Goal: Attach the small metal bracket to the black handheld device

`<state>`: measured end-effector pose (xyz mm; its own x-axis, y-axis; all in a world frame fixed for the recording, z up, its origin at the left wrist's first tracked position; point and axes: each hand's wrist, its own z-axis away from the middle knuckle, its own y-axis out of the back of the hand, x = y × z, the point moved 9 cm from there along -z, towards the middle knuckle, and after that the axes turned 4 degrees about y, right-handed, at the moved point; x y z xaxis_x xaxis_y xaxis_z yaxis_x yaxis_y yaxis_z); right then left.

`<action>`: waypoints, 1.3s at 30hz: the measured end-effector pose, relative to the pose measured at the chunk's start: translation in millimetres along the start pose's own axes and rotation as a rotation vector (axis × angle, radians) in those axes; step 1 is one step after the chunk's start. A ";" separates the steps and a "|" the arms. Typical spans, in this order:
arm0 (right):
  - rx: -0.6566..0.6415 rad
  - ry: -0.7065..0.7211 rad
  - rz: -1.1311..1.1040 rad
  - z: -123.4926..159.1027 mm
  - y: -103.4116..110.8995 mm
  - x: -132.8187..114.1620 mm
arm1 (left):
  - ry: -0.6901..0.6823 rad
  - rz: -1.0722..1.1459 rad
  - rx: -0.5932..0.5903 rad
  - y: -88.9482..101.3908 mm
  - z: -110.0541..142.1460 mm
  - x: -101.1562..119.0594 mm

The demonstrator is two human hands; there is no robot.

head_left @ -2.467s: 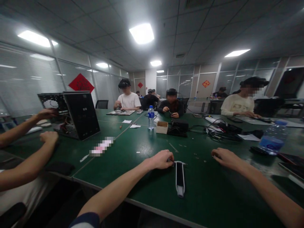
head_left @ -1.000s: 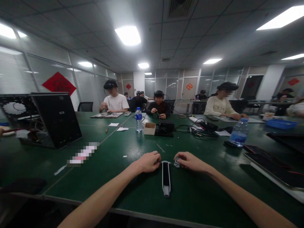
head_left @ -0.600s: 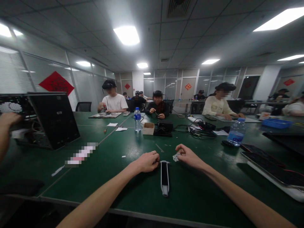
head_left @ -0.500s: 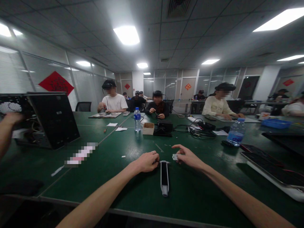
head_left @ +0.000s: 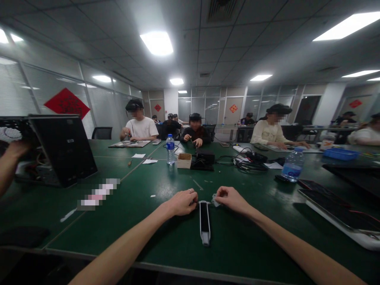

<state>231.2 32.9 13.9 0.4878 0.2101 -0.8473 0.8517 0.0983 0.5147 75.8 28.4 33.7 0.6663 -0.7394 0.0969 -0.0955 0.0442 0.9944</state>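
Left hand (head_left: 180, 203) curled at the top end of a black strip (head_left: 204, 221) on the green counter (head_left: 246, 247), its grip hidden; right hand (head_left: 233, 200) pinching a small metal piece (head_left: 215, 200) just beside the strip.

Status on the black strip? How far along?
Done: nothing clearly; the black strip lies straight on the green table. In hand: the left hand is at the strip's top end, and the right hand pinches a small metal piece beside it. Left: small bits lie further up the table; whether the piece is fixed is unclear.
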 end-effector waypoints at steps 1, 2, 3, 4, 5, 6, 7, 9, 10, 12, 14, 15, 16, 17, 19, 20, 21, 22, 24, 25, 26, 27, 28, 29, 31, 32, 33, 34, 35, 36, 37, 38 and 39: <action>-0.016 -0.021 -0.015 -0.1 -0.5 1.6 | 0.002 0.005 -0.001 0.7 0.5 0.3; -0.038 -0.043 -0.037 -0.1 -1.6 3.2 | 0.004 0.010 -0.002 1.3 0.9 0.5; -0.060 -0.065 -0.063 0.2 -2.8 4.6 | 0.006 0.015 -0.003 1.9 1.3 0.8; -0.080 -0.083 -0.090 0.7 -4.2 5.8 | 0.007 0.019 -0.004 2.3 1.5 1.1; -0.101 -0.099 -0.116 1.3 -5.7 6.7 | 0.009 0.022 -0.007 2.5 1.7 1.3; -0.122 -0.112 -0.139 2.1 -7.4 7.8 | 0.011 0.022 -0.009 2.7 1.8 1.5; -0.140 -0.121 -0.157 2.8 -9.1 8.7 | 0.012 0.021 -0.012 2.6 1.7 1.5; -0.158 -0.120 -0.173 3.7 -11.3 10.3 | 0.011 0.020 -0.016 2.1 1.5 1.7; -0.162 -0.114 -0.168 4.0 -12.1 10.9 | 0.009 0.022 -0.014 1.9 1.3 1.7; -0.171 -0.096 -0.136 4.6 -13.9 11.4 | 0.008 0.028 -0.007 1.7 1.0 1.2; -0.184 -0.075 -0.080 5.6 -16.0 10.0 | 0.011 0.030 0.000 1.6 1.0 0.4; -0.189 -0.060 -0.043 6.2 -17.0 7.9 | 0.013 0.030 0.000 1.4 1.1 0.0; -0.189 -0.037 0.004 6.9 -17.5 4.6 | 0.014 0.029 0.001 1.2 1.2 -0.3; -0.185 -0.005 0.061 7.6 -17.6 0.2 | 0.013 0.029 0.004 1.1 1.4 -0.5; -0.160 0.078 0.201 9.0 -16.8 -11.1 | 0.011 0.023 0.010 0.8 1.4 -1.1; -0.144 0.125 0.272 9.9 -16.5 -17.2 | 0.008 0.019 0.012 0.4 1.2 -1.4; -0.136 0.167 0.338 11.0 -17.0 -22.6 | 0.007 0.014 0.016 0.0 0.9 -1.8; -0.142 0.203 0.393 12.1 -18.6 -26.9 | 0.005 0.012 0.017 -0.5 0.5 -2.2; -0.173 0.263 0.468 14.5 -23.2 -33.0 | 0.008 0.016 0.019 -1.2 -0.2 -3.2; -0.189 0.289 0.492 15.4 -25.1 -35.1 | 0.012 0.019 0.020 -1.3 -0.4 -3.8; -0.204 0.313 0.511 16.1 -26.4 -36.8 | 0.015 0.021 0.018 -1.3 -0.5 -4.1; -0.213 0.336 0.524 16.4 -26.5 -38.3 | 0.017 0.022 0.017 -1.1 -0.4 -4.1; -0.218 0.353 0.531 16.2 -25.2 -39.1 | 0.017 0.021 0.016 -0.7 -0.1 -3.8; -0.215 0.363 0.536 15.3 -22.1 -39.2 | 0.016 0.020 0.015 -0.1 0.2 -3.3; -0.176 0.371 0.545 11.7 -9.4 -37.6 | 0.009 0.019 0.015 1.5 1.0 -2.0; -0.138 0.370 0.554 9.2 -0.1 -35.9 | 0.005 0.018 0.016 2.4 1.4 -1.3; -0.092 0.364 0.569 6.7 10.4 -33.4 | 0.000 0.016 0.017 3.3 1.7 -0.6; -0.048 0.353 0.592 4.4 21.0 -29.9 | -0.003 0.013 0.017 3.9 1.9 0.0; -0.011 0.332 0.619 2.2 30.8 -25.0 | -0.003 0.011 0.016 4.4 2.1 0.4; 0.016 0.304 0.648 0.3 39.4 -19.1 | -0.002 0.010 0.014 4.7 2.2 0.7; 0.034 0.272 0.675 -1.4 46.4 -12.6 | 0.000 0.011 0.010 4.7 2.2 0.9; 0.042 0.242 0.700 -2.8 51.4 -6.2 | 0.003 0.013 0.005 4.6 2.3 1.0; 0.041 0.217 0.724 -3.9 54.2 -0.4 | 0.007 0.014 -0.001 4.3 2.3 0.9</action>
<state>276.4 42.0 42.7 0.8828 0.3960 -0.2527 0.3416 -0.1721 0.9240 74.3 26.4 38.0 0.6704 -0.7337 0.1109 -0.1037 0.0554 0.9931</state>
